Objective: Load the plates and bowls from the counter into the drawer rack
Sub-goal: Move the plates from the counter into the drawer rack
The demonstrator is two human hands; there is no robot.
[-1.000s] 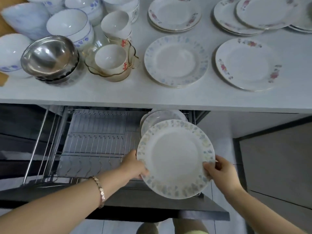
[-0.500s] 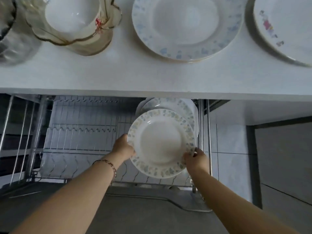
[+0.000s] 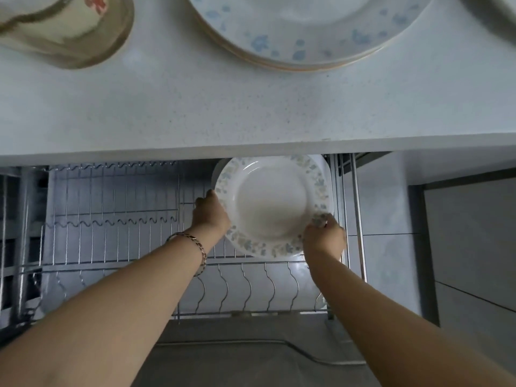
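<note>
At the far left corner of the bench [image 3: 251, 107] sits a glass bowl [image 3: 64, 32] with a wavy rim, cut off by the frame. Below the bench's front edge the pulled-out drawer rack [image 3: 111, 219] shows rows of bare wire slots across its left and middle parts. The left hand [image 3: 210, 213], with a bracelet [image 3: 192, 247] on its wrist, grips the left rim of a flower-bordered plate [image 3: 272, 208], fingers curled behind it. That plate stands nearly upright, face toward the camera, at the right end of the rack, its top tucked under the bench's front edge; whether its lower rim sits in a slot cannot be told. Just behind it shows the pale edge of another plate [image 3: 327, 174] standing in the rack. The right hand [image 3: 324, 238] pinches the held plate's lower right rim. Above, a stack of blue-flowered plates [image 3: 307, 32] lies on the bench near its middle, well apart from the bowl.
</note>
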